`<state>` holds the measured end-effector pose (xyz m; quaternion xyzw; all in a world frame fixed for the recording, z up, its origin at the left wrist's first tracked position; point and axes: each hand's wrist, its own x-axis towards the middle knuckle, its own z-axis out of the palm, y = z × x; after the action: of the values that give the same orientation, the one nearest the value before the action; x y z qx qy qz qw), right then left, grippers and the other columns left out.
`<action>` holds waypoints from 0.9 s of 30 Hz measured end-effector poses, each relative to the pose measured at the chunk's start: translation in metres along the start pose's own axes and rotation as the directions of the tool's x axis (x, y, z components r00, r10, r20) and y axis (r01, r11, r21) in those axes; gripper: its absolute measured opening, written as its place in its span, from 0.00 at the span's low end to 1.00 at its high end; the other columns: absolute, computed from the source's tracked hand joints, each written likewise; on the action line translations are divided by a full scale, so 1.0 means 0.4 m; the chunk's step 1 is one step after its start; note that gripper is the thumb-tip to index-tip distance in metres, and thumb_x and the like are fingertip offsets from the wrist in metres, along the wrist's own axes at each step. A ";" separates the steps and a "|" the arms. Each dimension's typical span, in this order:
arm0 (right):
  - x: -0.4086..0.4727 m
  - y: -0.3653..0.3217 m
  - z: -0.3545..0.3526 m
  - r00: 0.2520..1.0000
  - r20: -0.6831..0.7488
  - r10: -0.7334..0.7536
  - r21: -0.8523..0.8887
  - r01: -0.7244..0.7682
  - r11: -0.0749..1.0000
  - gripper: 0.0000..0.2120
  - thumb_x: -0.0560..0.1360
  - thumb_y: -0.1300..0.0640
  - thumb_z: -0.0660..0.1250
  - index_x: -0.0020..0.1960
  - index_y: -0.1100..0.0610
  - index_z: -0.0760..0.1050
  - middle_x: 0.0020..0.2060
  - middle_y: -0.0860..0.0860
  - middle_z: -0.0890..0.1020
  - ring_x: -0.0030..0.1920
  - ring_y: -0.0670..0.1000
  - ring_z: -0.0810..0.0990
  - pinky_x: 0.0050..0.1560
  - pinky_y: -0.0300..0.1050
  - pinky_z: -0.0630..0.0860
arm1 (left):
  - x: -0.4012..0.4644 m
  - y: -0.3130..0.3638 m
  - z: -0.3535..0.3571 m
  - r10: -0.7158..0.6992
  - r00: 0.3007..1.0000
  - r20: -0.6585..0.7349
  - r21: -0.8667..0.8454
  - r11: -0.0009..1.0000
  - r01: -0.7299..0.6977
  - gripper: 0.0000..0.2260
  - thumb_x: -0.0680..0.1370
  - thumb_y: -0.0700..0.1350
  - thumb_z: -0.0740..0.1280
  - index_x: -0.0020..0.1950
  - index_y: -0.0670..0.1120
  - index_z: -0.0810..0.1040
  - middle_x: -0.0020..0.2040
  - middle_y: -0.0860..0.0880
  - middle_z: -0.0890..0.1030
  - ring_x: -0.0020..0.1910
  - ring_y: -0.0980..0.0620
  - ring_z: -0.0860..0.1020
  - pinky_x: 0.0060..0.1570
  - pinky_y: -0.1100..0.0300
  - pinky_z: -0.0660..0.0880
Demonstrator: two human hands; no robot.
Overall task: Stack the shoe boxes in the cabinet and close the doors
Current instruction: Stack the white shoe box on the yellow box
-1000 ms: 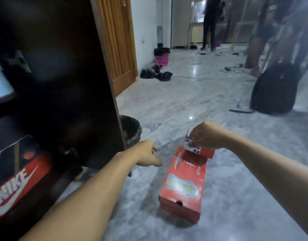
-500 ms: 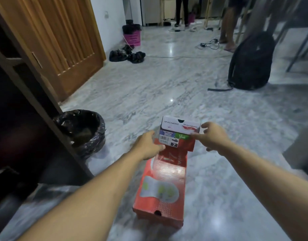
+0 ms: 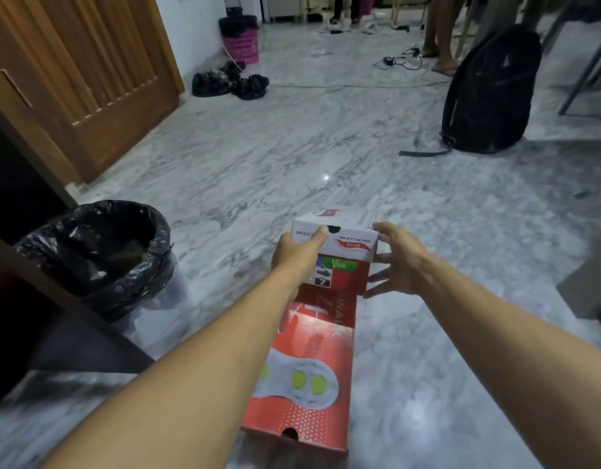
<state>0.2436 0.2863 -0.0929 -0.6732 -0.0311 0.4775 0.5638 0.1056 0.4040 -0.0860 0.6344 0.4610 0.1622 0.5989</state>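
Observation:
A red shoe box lies flat on the marble floor, lengthwise in front of me. At its far end is a second shoe box with a white Skechers lid and a red base, its labelled end facing me. My left hand grips this box's left side, thumb across the front of the lid. My right hand is spread against the box's right corner, fingers nearly straight. The dark cabinet shows only as an edge at the far left.
A bin lined with a black bag stands beside the cabinet. A wooden door is behind it. Further off are a black backpack, a pink basket, black bags, floor cables and a person's legs.
My view swung from the cabinet to the floor. My left hand reached over and took the white-lidded box's left side. My right hand let go of its end and spread at its right corner.

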 end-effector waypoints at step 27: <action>0.030 0.026 -0.056 0.880 -0.111 -0.463 -0.654 0.286 0.701 0.48 0.54 0.50 0.83 0.71 0.49 0.69 0.63 0.54 0.74 0.60 0.54 0.76 0.58 0.47 0.76 | 0.032 -0.158 -0.227 -0.176 0.964 -0.198 -0.275 0.954 0.118 0.17 0.73 0.32 0.70 0.61 0.35 0.74 0.55 0.40 0.82 0.41 0.48 0.82 0.44 0.58 0.78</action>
<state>0.2600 0.2731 -0.1102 -0.8569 -0.2473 0.2191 0.3957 0.0185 0.4604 -0.1271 0.4920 0.5455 0.2453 0.6326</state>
